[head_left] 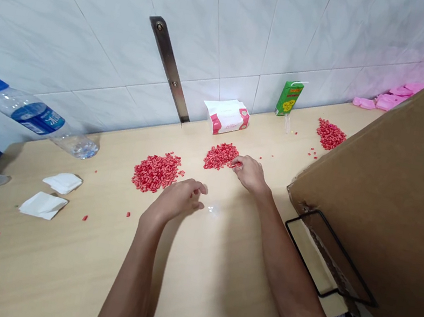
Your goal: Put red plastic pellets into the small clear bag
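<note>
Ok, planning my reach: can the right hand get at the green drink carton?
Probably yes. The right hand sits by the middle pile of red pellets; only stray red pellets lie between it and the green drink carton, and the cardboard box stands off to the right.

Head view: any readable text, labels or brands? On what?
Plastic water bottle, blue label: white characters, too blurred to read.
Tissue packet: small red lettering, too small to read.
Green carton: yellow lettering, too blurred to read.
Nothing can be quoted with confidence.
</note>
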Available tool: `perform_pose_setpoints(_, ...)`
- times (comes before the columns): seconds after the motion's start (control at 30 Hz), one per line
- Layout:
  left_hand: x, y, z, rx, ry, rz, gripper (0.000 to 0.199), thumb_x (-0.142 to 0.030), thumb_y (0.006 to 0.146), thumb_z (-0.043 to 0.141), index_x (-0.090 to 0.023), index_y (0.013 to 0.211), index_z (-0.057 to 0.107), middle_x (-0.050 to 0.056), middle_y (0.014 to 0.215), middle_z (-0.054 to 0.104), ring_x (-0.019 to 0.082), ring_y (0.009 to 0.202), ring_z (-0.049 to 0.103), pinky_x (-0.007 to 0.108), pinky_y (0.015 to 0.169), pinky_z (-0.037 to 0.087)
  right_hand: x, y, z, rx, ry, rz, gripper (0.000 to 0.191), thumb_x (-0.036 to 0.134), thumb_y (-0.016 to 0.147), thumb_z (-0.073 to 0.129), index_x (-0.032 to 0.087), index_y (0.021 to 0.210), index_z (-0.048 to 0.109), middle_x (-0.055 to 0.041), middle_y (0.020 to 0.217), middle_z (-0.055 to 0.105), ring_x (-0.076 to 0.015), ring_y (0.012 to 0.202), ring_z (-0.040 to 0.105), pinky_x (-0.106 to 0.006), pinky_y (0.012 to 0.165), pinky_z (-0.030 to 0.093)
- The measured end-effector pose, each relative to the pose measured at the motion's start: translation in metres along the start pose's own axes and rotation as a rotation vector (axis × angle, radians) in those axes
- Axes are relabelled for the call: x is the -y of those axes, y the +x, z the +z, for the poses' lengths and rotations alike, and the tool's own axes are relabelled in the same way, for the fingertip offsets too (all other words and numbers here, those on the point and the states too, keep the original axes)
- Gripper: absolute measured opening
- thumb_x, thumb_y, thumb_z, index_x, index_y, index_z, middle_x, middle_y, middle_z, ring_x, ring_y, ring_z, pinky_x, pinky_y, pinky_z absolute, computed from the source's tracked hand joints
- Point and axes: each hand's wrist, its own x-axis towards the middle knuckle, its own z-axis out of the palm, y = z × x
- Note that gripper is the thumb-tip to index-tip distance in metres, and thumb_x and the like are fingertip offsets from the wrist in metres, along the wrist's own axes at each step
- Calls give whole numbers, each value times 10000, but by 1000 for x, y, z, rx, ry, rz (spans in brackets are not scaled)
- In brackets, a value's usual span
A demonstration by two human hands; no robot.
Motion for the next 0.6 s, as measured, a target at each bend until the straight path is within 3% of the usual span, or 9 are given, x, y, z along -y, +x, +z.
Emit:
perform_pose_setpoints(0.13, -5, 5, 12, 70, 45, 21, 243, -180, 725, 636, -234, 961, 619, -6, 892, 607, 162, 777, 569, 269, 664, 382, -4, 3, 5, -8, 28, 6, 147, 187, 866, 593, 206, 943, 717, -51, 1035, 690, -187, 946, 617, -295, 858, 396)
perform_pose_setpoints(0.37, 0, 13, 17, 50, 86, 52, 105, -176, 732, 596, -220, 816, 640, 3, 913, 627, 165, 788, 563, 268, 655, 358, 1, 4, 1, -119, 267, 13, 135, 239, 887, 572, 164, 917, 680, -11, 749, 631, -134, 677, 529, -245, 636, 362)
perform_pose_setpoints(0.6, 3, 16, 19, 86, 53, 99, 156, -139, 727, 501, -200, 727, 644, 13, 902, 642, 164, 785, 573, 269, 674, 390, 10, 3, -7, -137, 324, -5, 123, 226, 882, 559, 162, 881, 665, -1, 703, 615, -121, 639, 524, -241, 622, 372)
